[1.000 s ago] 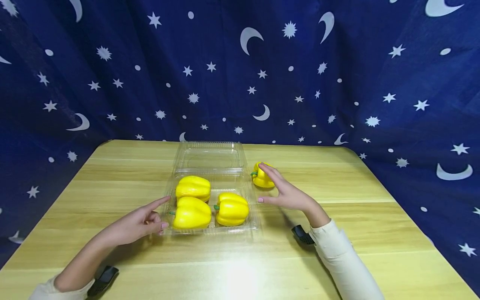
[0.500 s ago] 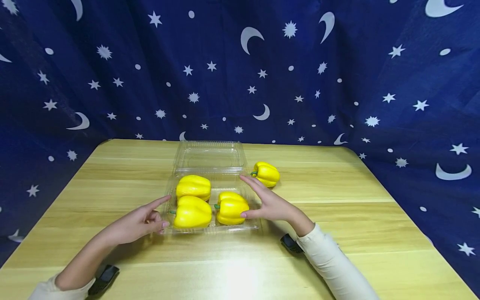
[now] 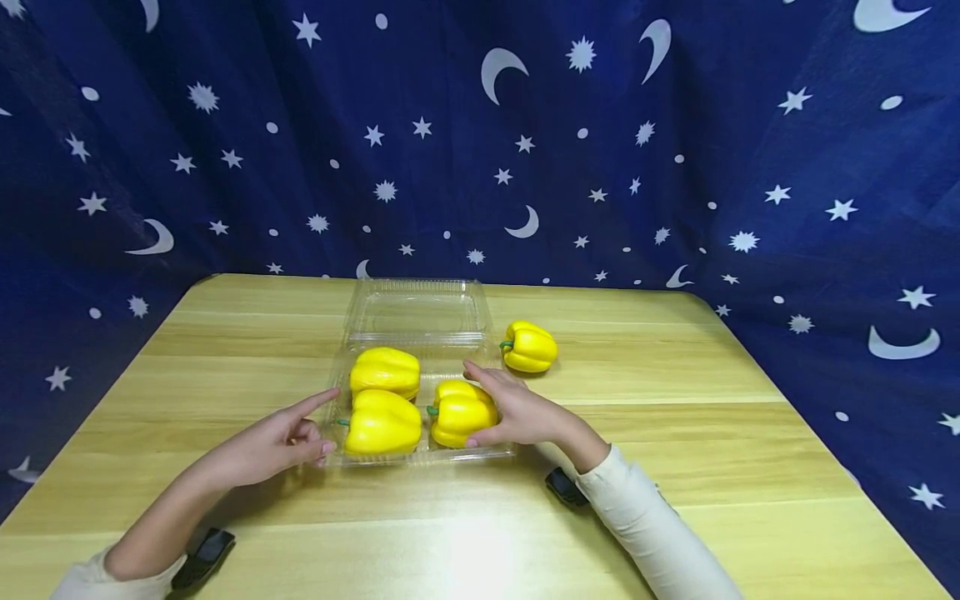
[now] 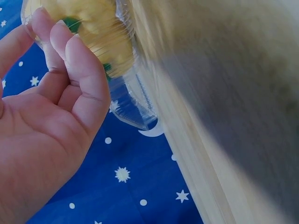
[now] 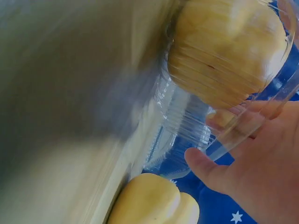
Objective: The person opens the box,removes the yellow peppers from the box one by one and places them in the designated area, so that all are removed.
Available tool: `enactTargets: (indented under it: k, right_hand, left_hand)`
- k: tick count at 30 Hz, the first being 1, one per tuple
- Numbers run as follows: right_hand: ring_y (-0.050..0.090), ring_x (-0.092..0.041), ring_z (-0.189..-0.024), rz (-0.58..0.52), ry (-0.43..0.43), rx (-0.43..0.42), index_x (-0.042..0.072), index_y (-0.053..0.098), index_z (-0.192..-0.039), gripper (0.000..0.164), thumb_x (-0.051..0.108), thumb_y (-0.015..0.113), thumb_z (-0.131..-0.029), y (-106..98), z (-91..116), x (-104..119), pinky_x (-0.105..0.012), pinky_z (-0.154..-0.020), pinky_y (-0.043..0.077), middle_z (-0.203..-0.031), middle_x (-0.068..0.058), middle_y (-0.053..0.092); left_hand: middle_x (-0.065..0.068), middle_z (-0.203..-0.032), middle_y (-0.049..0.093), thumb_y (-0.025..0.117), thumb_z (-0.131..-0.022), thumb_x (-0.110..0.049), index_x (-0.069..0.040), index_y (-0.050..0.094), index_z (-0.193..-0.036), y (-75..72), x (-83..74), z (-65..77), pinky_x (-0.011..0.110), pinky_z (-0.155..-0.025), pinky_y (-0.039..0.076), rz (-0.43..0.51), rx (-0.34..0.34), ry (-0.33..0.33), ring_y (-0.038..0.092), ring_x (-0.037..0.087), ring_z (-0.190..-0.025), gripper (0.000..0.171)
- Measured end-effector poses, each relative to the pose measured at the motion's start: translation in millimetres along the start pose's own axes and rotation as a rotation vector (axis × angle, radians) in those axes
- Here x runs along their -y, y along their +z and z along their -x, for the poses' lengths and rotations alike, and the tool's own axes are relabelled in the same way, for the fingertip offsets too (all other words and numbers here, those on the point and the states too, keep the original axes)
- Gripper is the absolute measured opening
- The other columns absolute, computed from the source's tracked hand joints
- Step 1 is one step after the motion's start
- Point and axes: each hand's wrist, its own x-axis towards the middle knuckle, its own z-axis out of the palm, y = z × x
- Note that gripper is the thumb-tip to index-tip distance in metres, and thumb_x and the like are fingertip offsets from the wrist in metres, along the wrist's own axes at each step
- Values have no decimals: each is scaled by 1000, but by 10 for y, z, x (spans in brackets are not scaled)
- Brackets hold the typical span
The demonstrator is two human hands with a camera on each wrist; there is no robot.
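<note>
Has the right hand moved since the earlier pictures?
Yes, leftward: in the head view, the right hand was right of the clear container; now it reaches over the container's right edge.

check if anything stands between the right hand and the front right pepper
Nothing visible does: the right hand reaches over the right wall of the clear container to that yellow pepper, and the lid is folded back, open.

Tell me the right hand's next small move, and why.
Probably close the right hand's grip around the glossy, lobed yellow bell pepper at the front right of the clear, rectangular plastic container: thumb and fingers flank it but look loosely spread, not clamped.
</note>
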Motion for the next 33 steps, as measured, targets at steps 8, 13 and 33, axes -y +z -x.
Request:
enactTargets:
  k: [8,13,33]
  right_hand:
    - [35,-27,-121,36,31,-26,-2,24,-142,94,32,76,-72,42,-19,1,-46,-100,32,-132,-17,42]
    - [37,-24,-116,18,23,-59,1,30,-140,90,29,78,-70,53,-16,4,-44,-96,36,-127,-14,45]
    - [45,-22,-115,-186,21,-130,12,39,-137,84,24,82,-65,-11,16,4,-47,-97,35,-129,-8,46]
  left_hand:
    - [12,-72,55,54,-92,-22,4,8,-144,-9,-20,-14,27,-52,38,-22,-2,12,57,19,-69,75]
    - [10,-70,53,54,-92,-21,3,7,-144,-2,-15,-28,28,-52,38,-8,-2,12,57,21,-69,74]
    - [12,-70,53,55,-92,-22,5,6,-144,21,-3,5,28,-57,43,20,8,9,59,21,-72,76]
